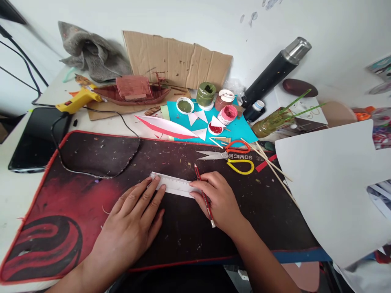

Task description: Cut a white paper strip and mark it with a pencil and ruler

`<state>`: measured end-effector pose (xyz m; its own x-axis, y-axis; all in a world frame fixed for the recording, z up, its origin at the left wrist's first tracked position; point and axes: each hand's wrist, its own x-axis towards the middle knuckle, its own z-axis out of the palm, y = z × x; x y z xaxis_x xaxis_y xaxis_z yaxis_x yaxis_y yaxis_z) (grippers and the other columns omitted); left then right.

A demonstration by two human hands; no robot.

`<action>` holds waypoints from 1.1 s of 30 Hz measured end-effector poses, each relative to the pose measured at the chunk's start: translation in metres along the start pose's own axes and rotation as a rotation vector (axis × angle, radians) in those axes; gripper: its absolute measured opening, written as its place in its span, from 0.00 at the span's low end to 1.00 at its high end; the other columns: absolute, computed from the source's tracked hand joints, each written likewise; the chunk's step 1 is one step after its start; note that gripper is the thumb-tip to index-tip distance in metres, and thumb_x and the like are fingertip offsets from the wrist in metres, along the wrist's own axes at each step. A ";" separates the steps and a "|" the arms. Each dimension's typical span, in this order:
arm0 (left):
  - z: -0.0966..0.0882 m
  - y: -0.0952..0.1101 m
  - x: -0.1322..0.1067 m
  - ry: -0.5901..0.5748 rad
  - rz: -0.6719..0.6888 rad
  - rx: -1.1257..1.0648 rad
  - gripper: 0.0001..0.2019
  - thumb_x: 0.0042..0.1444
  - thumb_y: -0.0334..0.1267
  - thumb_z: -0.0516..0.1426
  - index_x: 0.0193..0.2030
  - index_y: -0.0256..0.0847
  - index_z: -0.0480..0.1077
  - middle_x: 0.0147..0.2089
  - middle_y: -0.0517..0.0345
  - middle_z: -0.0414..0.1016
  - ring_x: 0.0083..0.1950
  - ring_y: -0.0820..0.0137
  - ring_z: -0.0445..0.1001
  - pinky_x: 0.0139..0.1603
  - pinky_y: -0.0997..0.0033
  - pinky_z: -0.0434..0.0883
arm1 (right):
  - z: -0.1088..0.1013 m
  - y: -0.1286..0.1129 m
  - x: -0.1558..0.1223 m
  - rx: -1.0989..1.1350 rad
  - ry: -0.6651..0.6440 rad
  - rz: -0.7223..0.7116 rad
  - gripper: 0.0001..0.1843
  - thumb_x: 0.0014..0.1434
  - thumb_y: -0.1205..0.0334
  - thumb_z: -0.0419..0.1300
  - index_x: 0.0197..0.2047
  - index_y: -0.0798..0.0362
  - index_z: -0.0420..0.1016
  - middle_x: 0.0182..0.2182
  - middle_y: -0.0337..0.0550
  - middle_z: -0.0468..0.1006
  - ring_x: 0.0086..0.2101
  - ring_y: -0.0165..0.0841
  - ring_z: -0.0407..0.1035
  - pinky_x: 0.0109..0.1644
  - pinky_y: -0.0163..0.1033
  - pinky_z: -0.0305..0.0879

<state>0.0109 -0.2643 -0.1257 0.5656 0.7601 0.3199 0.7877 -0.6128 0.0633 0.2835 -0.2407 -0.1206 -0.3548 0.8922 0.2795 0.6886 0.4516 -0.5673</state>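
A clear ruler [179, 183] lies over a narrow white paper strip [171, 191] on the dark desk mat. My left hand [131, 215] rests flat, fingers stretched out, its fingertips pressing the ruler's left end. At the other end, my right hand [218, 201] is closed, thumb and forefinger touching the ruler and strip. A red and black pencil [208, 205] is held in that hand, its tip pointing away from me. Beyond the right hand lie open scissors [227, 156] with one orange and one yellow handle.
Behind the mat [165, 154] are a brown model boat [134, 91], a pink-and-white paper hull [166, 128] and open paint jars [206, 94] on blue card [175, 110]. A yellow glue gun [79, 99] stands left, its cord crossing the mat. White paper [330, 183] lies right, beside thin sticks [275, 173].
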 end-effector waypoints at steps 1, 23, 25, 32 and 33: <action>0.000 0.000 0.000 -0.001 0.003 0.002 0.32 0.74 0.36 0.55 0.82 0.32 0.58 0.79 0.37 0.69 0.73 0.46 0.75 0.68 0.46 0.73 | 0.000 0.000 0.000 0.001 -0.001 0.003 0.06 0.76 0.64 0.65 0.54 0.50 0.82 0.45 0.49 0.82 0.43 0.42 0.74 0.47 0.48 0.74; -0.001 0.001 0.001 -0.012 0.001 -0.008 0.34 0.73 0.36 0.56 0.83 0.32 0.56 0.79 0.36 0.69 0.73 0.46 0.75 0.69 0.45 0.73 | -0.004 0.001 0.001 0.008 -0.049 -0.001 0.10 0.77 0.56 0.67 0.57 0.48 0.82 0.46 0.49 0.80 0.45 0.43 0.74 0.49 0.50 0.75; -0.001 0.000 0.001 -0.012 0.005 -0.008 0.34 0.73 0.36 0.56 0.83 0.32 0.56 0.79 0.36 0.68 0.73 0.46 0.75 0.69 0.45 0.73 | -0.003 0.001 0.001 0.002 -0.048 0.000 0.10 0.77 0.56 0.67 0.57 0.49 0.83 0.46 0.50 0.80 0.45 0.44 0.74 0.48 0.50 0.75; -0.001 -0.001 0.002 -0.006 0.010 -0.016 0.36 0.73 0.36 0.57 0.84 0.32 0.53 0.79 0.36 0.68 0.74 0.46 0.75 0.70 0.46 0.72 | -0.002 0.001 0.000 -0.022 -0.047 0.004 0.09 0.76 0.56 0.67 0.56 0.49 0.83 0.46 0.50 0.81 0.45 0.43 0.74 0.48 0.49 0.75; -0.001 -0.001 0.002 -0.005 0.012 -0.012 0.35 0.73 0.35 0.57 0.84 0.31 0.54 0.79 0.36 0.69 0.74 0.46 0.75 0.70 0.46 0.72 | -0.002 0.001 0.000 -0.028 -0.049 0.003 0.09 0.76 0.56 0.67 0.56 0.49 0.83 0.46 0.50 0.81 0.45 0.43 0.74 0.48 0.49 0.75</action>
<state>0.0112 -0.2624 -0.1240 0.5762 0.7538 0.3158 0.7778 -0.6244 0.0712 0.2853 -0.2404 -0.1193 -0.3827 0.8925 0.2388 0.7073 0.4493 -0.5458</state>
